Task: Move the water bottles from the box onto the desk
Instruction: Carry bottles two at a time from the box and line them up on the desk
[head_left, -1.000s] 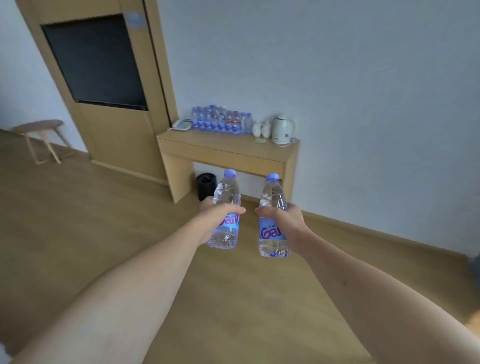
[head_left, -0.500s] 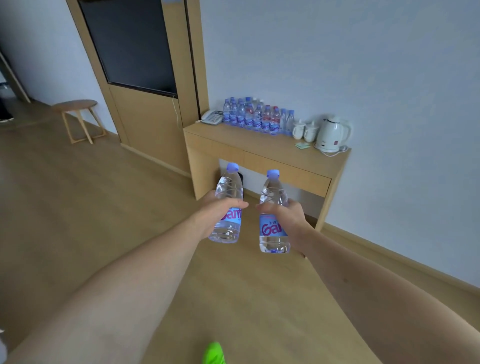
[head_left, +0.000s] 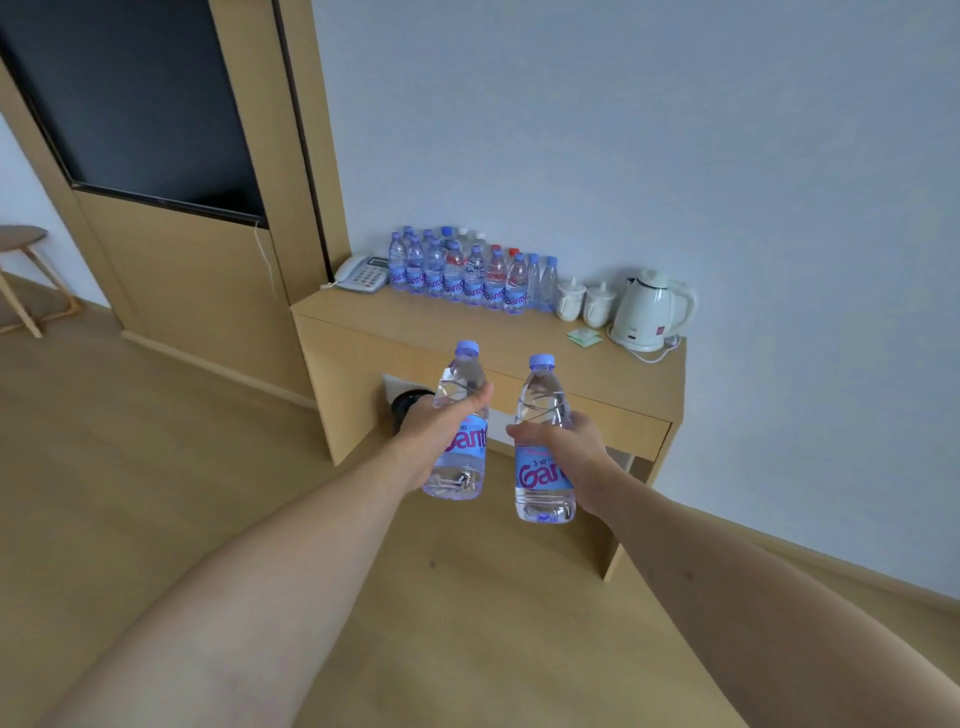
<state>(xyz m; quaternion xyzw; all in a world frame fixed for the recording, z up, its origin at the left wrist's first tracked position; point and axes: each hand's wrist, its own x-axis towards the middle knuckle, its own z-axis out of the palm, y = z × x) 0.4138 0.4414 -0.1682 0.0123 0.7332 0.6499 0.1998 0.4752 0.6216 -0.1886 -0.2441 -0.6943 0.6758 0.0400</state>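
We grip one upright bottle in the left hand (head_left: 434, 431) and another in the right hand (head_left: 569, 447), both in mid-air short of the desk (head_left: 415, 325), whose bare front strip lies straight ahead and higher.

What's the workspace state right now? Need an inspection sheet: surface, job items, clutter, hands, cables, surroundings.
Surface: wooden desk against the wall, front strip bare.
Job's things: cluster of bottles standing at the desk's back; left bottle and right bottle carried upright, not yet over the desk; box not in view.
Clutter: telephone, two cups, kettle, green packet.
Hands: left hand and right hand each grip one bottle.
Cables: kettle cord on the desktop.
Surroundings: stool, dark bin under the desk.
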